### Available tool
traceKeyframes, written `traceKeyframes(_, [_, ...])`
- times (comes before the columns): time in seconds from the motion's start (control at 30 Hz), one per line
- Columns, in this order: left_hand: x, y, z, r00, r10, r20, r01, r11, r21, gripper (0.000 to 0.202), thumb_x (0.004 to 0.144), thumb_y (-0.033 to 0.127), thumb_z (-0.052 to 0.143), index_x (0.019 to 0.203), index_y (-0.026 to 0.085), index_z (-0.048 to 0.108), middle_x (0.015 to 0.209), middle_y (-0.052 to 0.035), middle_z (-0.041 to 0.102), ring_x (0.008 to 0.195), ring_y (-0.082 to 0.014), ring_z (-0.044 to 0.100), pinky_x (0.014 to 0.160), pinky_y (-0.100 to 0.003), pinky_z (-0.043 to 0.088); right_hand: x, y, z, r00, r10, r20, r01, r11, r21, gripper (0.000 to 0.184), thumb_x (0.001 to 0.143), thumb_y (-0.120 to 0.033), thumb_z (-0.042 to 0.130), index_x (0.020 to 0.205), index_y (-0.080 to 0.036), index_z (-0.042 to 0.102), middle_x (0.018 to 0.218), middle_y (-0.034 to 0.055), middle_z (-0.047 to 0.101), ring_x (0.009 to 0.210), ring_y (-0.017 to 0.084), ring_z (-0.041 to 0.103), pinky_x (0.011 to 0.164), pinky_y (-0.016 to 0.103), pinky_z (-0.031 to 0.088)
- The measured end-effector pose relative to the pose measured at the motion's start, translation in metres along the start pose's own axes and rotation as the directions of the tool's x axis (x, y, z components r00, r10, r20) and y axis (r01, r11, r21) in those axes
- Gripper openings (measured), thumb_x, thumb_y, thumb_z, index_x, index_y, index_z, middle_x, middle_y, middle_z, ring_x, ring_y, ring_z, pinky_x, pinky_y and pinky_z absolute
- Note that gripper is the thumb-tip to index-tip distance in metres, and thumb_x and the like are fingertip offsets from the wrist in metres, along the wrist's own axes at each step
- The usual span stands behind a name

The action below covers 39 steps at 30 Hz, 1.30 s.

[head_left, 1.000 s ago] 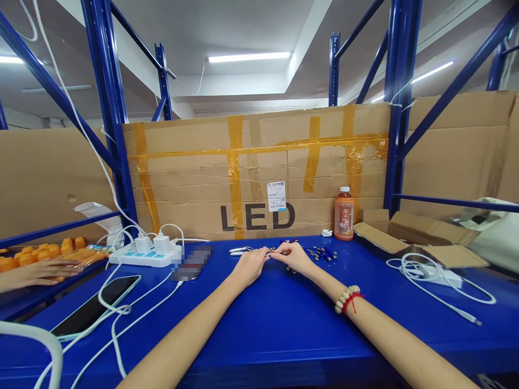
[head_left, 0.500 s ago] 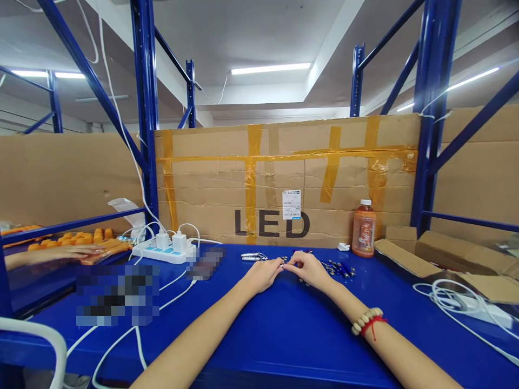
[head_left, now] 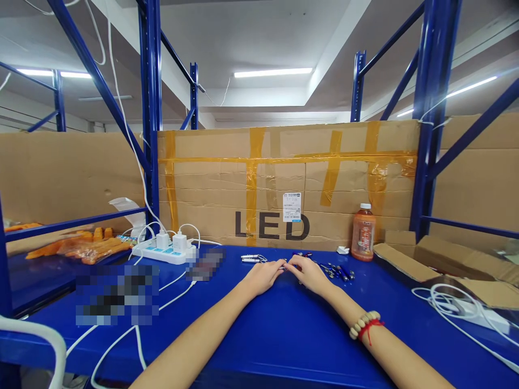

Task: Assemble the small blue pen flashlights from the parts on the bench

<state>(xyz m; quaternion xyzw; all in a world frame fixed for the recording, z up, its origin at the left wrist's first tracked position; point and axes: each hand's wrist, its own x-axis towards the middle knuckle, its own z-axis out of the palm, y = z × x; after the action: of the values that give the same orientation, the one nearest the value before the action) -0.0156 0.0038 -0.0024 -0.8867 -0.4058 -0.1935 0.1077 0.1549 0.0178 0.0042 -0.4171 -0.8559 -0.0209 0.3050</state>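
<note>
Small piece: it lies between the fingertips of our two hands, ahead of us; it is too tiny and too covered for us to tell its long axis.
Silver rods: we have these just beyond our left hand and to its left, untouched, their length running crosswise.
Left hand: our fingers bend and seem to pinch the piece from its left side.
Right hand: our thumb and forefinger seem to pinch it from the right, so neither hand looks nearer.
Blue tubes: they lie loosely to the right of our right hand, near but apart from it, at mixed angles.
</note>
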Motion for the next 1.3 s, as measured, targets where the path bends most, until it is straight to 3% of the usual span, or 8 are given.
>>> traceKeyframes(0.43, [0.002,-0.002,0.0,0.999,-0.032,0.007,0.032,0.997,0.067,0.023,0.089,0.024,0.024,0.105,0.02,0.041,0.096,-0.0062,0.06,0.087,-0.0179,0.058,0.07,-0.027,0.044,-0.002,-0.003,-0.001,1.0,0.014,-0.01,-0.014,1.0,0.002,0.031,0.083,-0.041,0.038,0.075,-0.02,0.06,0.078,0.0028,0.06,0.073,0.014,0.054,0.06,0.024,0.036])
traceKeyframes(0.67, [0.003,0.0,-0.001,0.994,-0.108,-0.029,0.11,0.989,0.101,0.026,0.09,0.025,0.021,0.107,0.02,0.041,0.094,-0.0059,0.06,0.085,-0.0181,0.058,0.069,-0.027,0.044,-0.002,-0.005,-0.007,0.991,0.038,-0.124,-0.032,0.998,0.051,0.028,0.075,-0.048,0.049,0.085,-0.024,0.061,0.079,-0.0007,0.061,0.062,0.01,0.053,0.053,0.021,0.035])
traceKeyframes(0.8, [0.003,0.0,-0.002,0.992,-0.125,-0.036,0.127,0.99,0.061,0.026,0.09,0.026,0.02,0.107,0.021,0.04,0.098,-0.0049,0.06,0.087,-0.0176,0.057,0.066,-0.026,0.044,0.002,0.0,-0.002,0.984,0.021,-0.178,0.011,0.984,0.179,0.027,0.073,-0.046,0.052,0.084,-0.024,0.065,0.081,0.0005,0.061,0.056,0.008,0.052,0.051,0.021,0.037])
traceKeyframes(0.87, [0.002,0.0,-0.003,0.991,-0.13,-0.036,0.131,0.991,0.031,0.026,0.091,0.026,0.02,0.108,0.022,0.04,0.1,-0.0042,0.059,0.088,-0.0172,0.057,0.066,-0.026,0.044,0.004,0.004,0.002,0.989,0.038,-0.146,0.013,0.943,0.333,0.03,0.071,-0.046,0.054,0.08,-0.02,0.067,0.081,0.0027,0.062,0.05,0.007,0.051,0.049,0.021,0.039])
traceKeyframes(1.03, [0.001,-0.002,-0.003,0.996,-0.066,-0.055,0.062,0.995,-0.082,0.026,0.091,0.026,0.021,0.109,0.024,0.039,0.103,-0.0024,0.058,0.089,-0.0158,0.057,0.07,-0.025,0.043,0.006,0.007,0.007,0.987,0.158,-0.017,-0.106,0.736,0.668,0.038,0.059,-0.048,0.062,0.074,-0.013,0.066,0.08,0.0062,0.06,0.044,0.007,0.049,0.034,0.019,0.036])
traceKeyframes(1.13, [0.0,-0.002,-0.004,0.997,-0.051,-0.059,0.043,0.99,-0.136,0.023,0.091,0.027,0.022,0.106,0.024,0.04,0.1,-0.002,0.058,0.087,-0.0157,0.057,0.07,-0.024,0.042,0.006,0.006,0.007,0.981,0.194,0.015,-0.142,0.661,0.736,0.036,0.056,-0.046,0.065,0.069,-0.013,0.065,0.079,0.0057,0.059,0.046,0.007,0.049,0.033,0.018,0.036])
traceKeyframes(1.3, [-0.001,-0.003,-0.003,0.997,-0.066,-0.042,0.06,0.989,-0.139,0.019,0.09,0.027,0.023,0.101,0.021,0.038,0.09,-0.0033,0.06,0.081,-0.0176,0.059,0.065,-0.025,0.042,0.005,0.003,0.007,0.979,0.2,0.048,-0.165,0.626,0.762,0.034,0.055,-0.044,0.066,0.067,-0.012,0.063,0.083,0.0059,0.059,0.047,0.005,0.048,0.033,0.017,0.037])
